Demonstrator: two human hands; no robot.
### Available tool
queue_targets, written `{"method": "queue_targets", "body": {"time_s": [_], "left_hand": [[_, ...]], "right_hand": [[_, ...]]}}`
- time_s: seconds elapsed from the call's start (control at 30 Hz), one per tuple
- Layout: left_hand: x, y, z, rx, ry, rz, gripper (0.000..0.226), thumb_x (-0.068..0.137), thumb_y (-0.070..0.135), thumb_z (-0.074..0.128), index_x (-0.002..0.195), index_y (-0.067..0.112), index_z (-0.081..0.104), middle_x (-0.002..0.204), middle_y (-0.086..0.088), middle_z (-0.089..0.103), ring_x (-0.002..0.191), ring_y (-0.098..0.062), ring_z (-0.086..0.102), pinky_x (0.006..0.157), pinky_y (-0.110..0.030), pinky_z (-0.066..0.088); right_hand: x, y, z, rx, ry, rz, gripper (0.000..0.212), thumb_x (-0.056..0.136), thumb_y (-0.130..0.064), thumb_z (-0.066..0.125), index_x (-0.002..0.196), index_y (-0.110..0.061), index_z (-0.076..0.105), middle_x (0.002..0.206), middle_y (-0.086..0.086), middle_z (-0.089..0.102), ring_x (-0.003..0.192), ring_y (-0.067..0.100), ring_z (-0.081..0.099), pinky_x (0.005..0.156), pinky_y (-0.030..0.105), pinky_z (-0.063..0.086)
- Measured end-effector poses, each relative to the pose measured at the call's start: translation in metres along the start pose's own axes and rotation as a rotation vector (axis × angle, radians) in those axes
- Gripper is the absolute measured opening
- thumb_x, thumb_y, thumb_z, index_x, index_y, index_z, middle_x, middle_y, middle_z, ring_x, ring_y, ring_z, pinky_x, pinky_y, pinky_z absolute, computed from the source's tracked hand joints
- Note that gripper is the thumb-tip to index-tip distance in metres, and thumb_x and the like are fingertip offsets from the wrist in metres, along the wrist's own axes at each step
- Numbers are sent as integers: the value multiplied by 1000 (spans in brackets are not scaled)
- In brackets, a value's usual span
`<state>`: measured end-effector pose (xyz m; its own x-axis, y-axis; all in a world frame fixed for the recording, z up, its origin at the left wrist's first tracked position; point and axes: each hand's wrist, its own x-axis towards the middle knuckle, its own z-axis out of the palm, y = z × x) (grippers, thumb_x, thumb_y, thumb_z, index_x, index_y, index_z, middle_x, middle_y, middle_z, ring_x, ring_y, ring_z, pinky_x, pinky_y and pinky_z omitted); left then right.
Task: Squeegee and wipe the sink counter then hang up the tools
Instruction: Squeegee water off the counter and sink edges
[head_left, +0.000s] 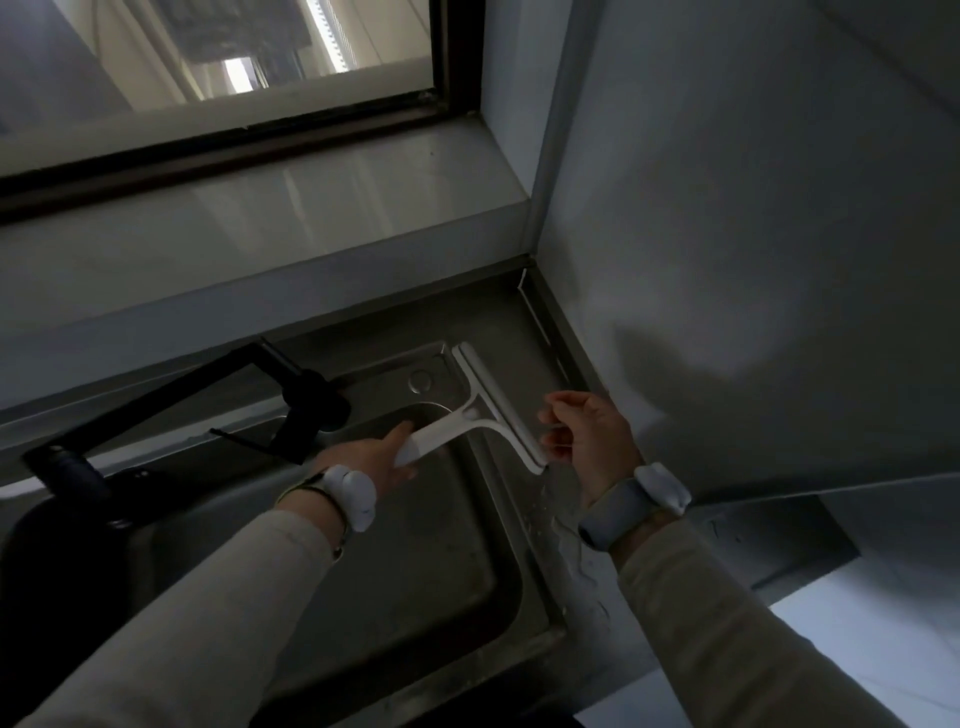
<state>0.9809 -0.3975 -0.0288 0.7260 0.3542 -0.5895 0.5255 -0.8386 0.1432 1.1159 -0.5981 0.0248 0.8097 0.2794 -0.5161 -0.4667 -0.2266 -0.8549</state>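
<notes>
At the left stands a black swivel tap (306, 395) over the stainless steel sink basin (441, 561); it would likely obstruct strokes toward the left. The left hand (369, 457) grips the handle of the white plastic T-shaped squeegee (457, 421), fingers curled round it. The squeegee looks light and stiff, its blade edge probably flexible; the handle is the proper hold. The blade lies along the wet steel counter (550, 514) strip right of the basin. The right hand (587, 441) hovers by the blade, fingers loosely curled; contact cannot be determined. The grey wall (727, 260) bounds the right.
</notes>
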Motion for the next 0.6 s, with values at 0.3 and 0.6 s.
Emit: {"method": "queue_targets", "body": {"time_s": [0.3,0.6], "left_hand": [[-21,-10,9,-94,-50,-58,73,91,53,47,149,33,7,136,-9,53,119,-28,55,97,-34,42],[-66,-33,38,-284,94,-41,49,90,54,48,134,36,36,126,0,58,108,-21,59,93,-35,48]], "right_hand": [[-19,0,-4,11,-14,-3,19,95,-9,49,85,-19,61,79,4,65,59,14,56,49,19,49],[-27,0,-8,64,5,-38,19,95,-8,49,83,-18,61,74,2,64,45,3,56,53,24,48]]}}
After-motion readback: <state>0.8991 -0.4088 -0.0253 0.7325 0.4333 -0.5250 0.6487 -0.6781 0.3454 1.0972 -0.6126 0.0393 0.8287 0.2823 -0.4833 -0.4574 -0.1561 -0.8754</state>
